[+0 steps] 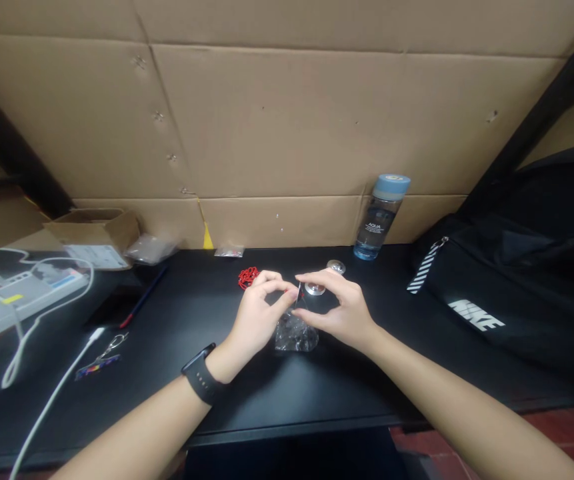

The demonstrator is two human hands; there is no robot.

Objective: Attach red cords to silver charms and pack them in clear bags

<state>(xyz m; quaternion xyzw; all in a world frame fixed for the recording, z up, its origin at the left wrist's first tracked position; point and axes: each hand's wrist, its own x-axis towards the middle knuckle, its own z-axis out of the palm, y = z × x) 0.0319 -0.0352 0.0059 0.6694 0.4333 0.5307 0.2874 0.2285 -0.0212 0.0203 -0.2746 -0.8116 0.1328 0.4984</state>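
My left hand (258, 312) and my right hand (339, 308) meet over the middle of a black table (277, 393). Both pinch the top edge of a small clear plastic bag (295, 331) that hangs just above the tabletop. A black watch sits on my left wrist. A small red chain-like item (247, 276) lies just behind my left hand. Two small round clear pieces (315, 288) lie behind my right hand.
A blue-capped water bottle (381, 217) stands at the cardboard back wall. A black sports bag (521, 293) fills the right side. At the left lie a power strip with white cables (27, 290), a cardboard box (94, 233), a pen (143, 298) and a keychain (101, 360).
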